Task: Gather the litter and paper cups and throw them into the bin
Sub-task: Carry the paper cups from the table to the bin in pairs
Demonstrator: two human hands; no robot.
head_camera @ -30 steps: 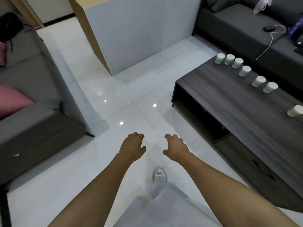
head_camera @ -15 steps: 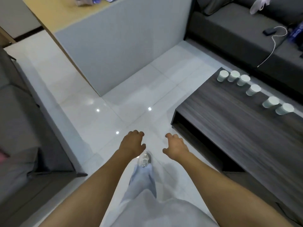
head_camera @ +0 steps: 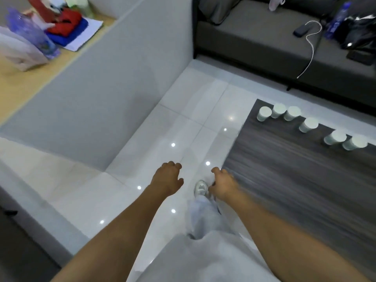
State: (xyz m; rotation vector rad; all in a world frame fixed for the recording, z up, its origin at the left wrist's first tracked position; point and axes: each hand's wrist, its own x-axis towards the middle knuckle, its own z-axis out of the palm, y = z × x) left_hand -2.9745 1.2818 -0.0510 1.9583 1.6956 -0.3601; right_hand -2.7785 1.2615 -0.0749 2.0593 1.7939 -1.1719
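White paper cups (head_camera: 308,124) stand in a row along the far edge of a dark wooden table (head_camera: 295,176), while the left hand (head_camera: 167,179) and right hand (head_camera: 222,185) hover over the floor, fingers loosely curled, holding nothing.

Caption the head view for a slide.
Empty hands, left and right, approach six paper cups on the coffee table.

Glossy white floor tiles (head_camera: 183,123) lie under the hands, matt dark wood-grain coffee table (head_camera: 295,169) rightward bearing smooth paper cups (head_camera: 308,124).
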